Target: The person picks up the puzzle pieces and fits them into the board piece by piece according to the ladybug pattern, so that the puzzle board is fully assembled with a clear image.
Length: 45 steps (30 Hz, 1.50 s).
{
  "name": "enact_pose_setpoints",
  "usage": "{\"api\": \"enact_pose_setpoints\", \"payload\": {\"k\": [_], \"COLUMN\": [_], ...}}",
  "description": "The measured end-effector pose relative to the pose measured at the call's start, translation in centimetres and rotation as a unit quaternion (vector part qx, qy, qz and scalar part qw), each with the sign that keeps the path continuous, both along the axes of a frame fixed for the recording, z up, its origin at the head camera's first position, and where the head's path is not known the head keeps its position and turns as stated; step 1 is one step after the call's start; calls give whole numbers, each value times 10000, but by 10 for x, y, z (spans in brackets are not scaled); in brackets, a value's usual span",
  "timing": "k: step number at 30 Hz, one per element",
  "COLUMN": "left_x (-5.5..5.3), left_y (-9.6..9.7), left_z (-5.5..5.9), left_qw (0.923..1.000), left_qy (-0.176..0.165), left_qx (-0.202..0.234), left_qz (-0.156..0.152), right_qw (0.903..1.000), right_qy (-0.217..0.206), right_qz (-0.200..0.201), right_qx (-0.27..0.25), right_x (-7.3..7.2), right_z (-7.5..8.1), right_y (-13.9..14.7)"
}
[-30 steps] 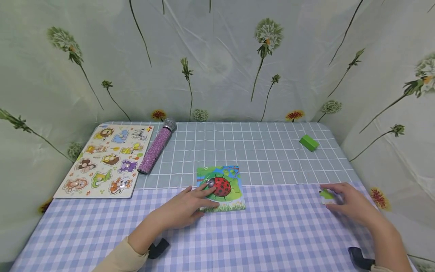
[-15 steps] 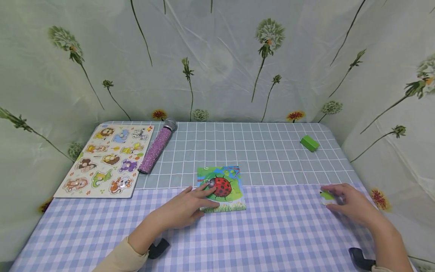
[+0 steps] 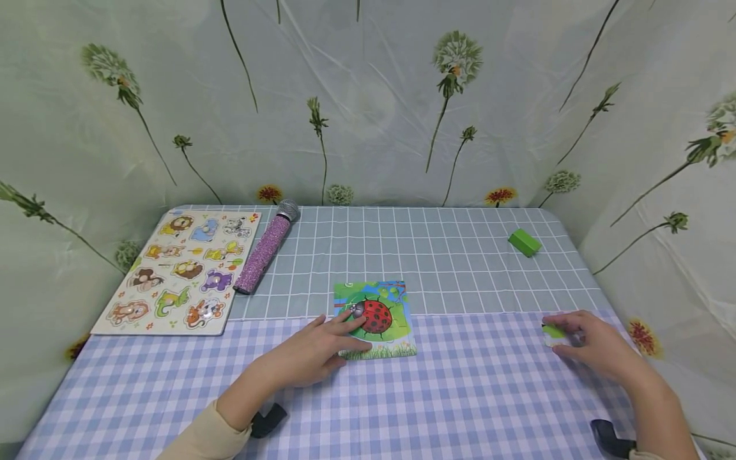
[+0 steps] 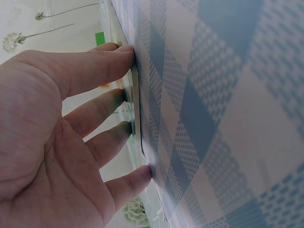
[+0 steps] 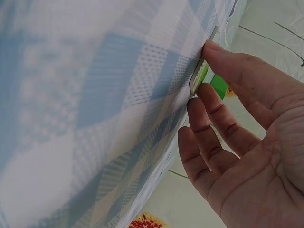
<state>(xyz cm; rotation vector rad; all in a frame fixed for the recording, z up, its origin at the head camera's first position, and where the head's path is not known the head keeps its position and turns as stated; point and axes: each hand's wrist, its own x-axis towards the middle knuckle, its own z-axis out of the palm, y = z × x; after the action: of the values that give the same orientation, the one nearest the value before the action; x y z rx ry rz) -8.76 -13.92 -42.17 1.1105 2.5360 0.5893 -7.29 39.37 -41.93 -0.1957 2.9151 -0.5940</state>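
A square ladybug jigsaw puzzle [image 3: 379,317] lies mid-table in the head view. My left hand [image 3: 313,348] rests on its left part, fingers spread, covering the lower left corner. In the left wrist view the fingertips [image 4: 124,95] press along the puzzle's thin edge, and the thumb touches the checked cloth beside it. Far to the right, my right hand [image 3: 592,342] holds a small green-and-white puzzle piece [image 3: 554,333] at the tabletop. The right wrist view has this piece [image 5: 203,71] between thumb and index finger, the other fingers loosely bent beside it.
A wooden animal peg puzzle board [image 3: 178,275] lies at the left, with a glittery pink microphone [image 3: 267,249] along its right edge. A green block [image 3: 524,243] sits at the back right. Floral curtain [image 3: 379,108] encloses the table's back and sides.
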Motion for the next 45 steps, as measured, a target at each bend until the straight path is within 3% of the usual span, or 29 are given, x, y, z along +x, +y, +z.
{"api": "enact_pose_setpoints", "payload": {"k": [11,22,35,45], "left_x": [0,1,-1,-1], "left_y": [0,-1,0,-1], "left_z": [-2,-1,-3,-2], "left_qw": [10000,10000,10000,9999], "left_qy": [34,71,-46,-121], "left_qx": [10,33,-65,1], "left_qz": [7,-25,18,20], "right_qw": [9995,9995,9981,9976], "right_qy": [-268,-234,-473,-251], "right_qz": [-136,6,84,303], "right_qx": [-9,195,397,561], "right_x": [-2,-5,-6,-1], "right_z": [2,3,7,6], "right_y": [-3,-1,2,0]}}
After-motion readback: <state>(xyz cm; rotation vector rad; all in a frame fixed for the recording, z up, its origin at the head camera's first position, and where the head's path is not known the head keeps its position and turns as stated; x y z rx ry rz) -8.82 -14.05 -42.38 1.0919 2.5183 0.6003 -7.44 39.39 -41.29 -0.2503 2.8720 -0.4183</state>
